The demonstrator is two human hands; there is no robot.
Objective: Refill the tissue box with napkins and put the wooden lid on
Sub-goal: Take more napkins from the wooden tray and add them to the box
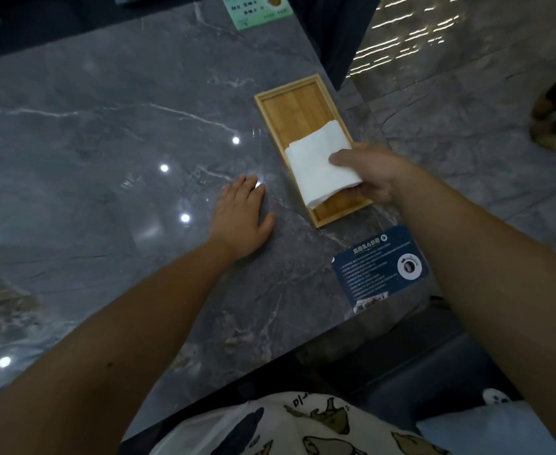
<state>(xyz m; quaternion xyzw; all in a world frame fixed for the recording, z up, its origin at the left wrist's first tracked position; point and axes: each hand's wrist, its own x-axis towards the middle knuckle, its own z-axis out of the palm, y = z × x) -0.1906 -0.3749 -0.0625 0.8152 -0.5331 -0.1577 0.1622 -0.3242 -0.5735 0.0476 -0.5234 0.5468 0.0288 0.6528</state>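
A shallow wooden tissue box (294, 108) lies open on the dark marble table, near its right edge. A folded stack of white napkins (316, 162) sits over the box's near half. My right hand (373, 174) grips the stack's right side, thumb on top and fingers underneath. Flat on the table, left of the box and not touching it, rests my left hand (240, 216) with fingers spread and nothing in it. No wooden lid shows in view.
A dark blue printed card (380, 266) lies near the table's right corner, just below the box. A green card (257, 9) sits at the far edge. The table's right edge runs close beside the box; a person's feet (553, 126) stand on the floor at right.
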